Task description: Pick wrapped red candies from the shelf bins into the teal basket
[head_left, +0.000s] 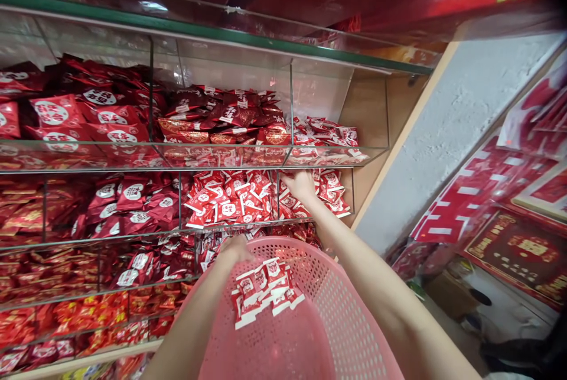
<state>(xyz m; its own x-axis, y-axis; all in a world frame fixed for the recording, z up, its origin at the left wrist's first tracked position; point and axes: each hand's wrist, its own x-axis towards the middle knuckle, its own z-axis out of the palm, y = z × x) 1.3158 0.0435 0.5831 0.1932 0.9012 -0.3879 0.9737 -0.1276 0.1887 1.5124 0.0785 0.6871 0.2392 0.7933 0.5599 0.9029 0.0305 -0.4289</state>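
My left hand (234, 248) is closed on the far left rim of a pink plastic basket (358, 315) with perforated sides. Inside the basket lies a small cluster of red-and-white candy packets (266, 285). My right hand (302, 185) reaches over the basket into the right-end compartment of a glass shelf, among small red-and-white packets (332, 188). Its fingers are partly hidden there, and I cannot make out whether they grip a packet. Left of it, behind a glass divider, similar red packets (230, 197) fill the adjoining compartment.
Above, a glass shelf edge (212, 28) runs across, with larger red packets (101, 108) below it. Lower tiers hold orange-red packets (88, 315). At right stand a rough grey wall (425, 126) and stacked red goods (522, 250).
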